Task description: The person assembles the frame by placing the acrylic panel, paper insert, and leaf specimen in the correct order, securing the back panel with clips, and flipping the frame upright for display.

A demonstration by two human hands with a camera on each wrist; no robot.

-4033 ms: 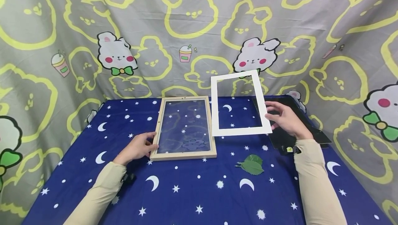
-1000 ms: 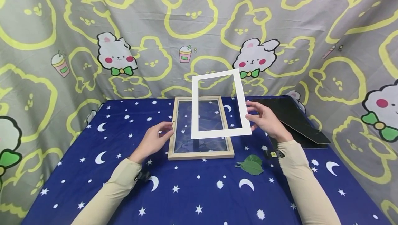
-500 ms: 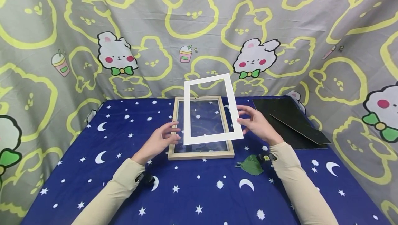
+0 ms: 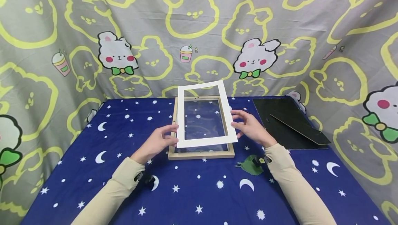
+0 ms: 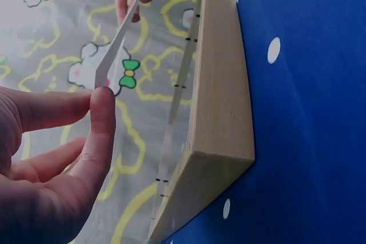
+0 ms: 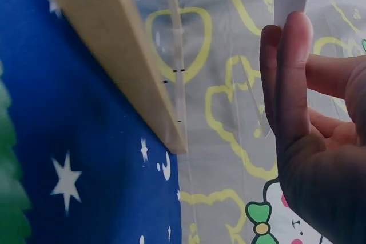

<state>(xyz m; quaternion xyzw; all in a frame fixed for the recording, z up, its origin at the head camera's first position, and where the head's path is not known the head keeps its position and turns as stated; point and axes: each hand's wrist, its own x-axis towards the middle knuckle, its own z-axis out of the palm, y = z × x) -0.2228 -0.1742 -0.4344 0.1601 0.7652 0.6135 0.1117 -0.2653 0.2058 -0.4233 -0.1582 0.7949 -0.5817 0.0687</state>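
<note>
Where the grey cartoon-printed curtain (image 4: 40, 90) hangs at the far left, it meets the blue tablecloth (image 4: 74, 183), whose white moons and stars spread toward you and across to the right. From the near left your beige sleeve (image 4: 109, 187) reaches inward, and your left hand (image 4: 155, 144) holds the left edge of a white mat board (image 4: 206, 142) in a narrow pinch between thumb and finger. That mat, a rectangular border around a cut-out window, is held tilted in the air mid-scene, above a pale wooden picture frame (image 4: 201, 155); your left wrist view shows a gap between the two. The frame lies flat on the cloth with a clear pane (image 4: 205, 119) inside its rails, and its near rail shows past the mat's near edge. On the right, your right hand (image 4: 251, 128) pinches the mat's right edge just as narrowly, thumb against fingers. Nearer to you, a toothed green leaf (image 4: 248, 167) lies just beside the frame's near right corner. Farthest right, a black board (image 4: 267, 107) rests on the cloth, crossed by a slanting pale edge; you cannot tell whether it is one piece or two.
</note>
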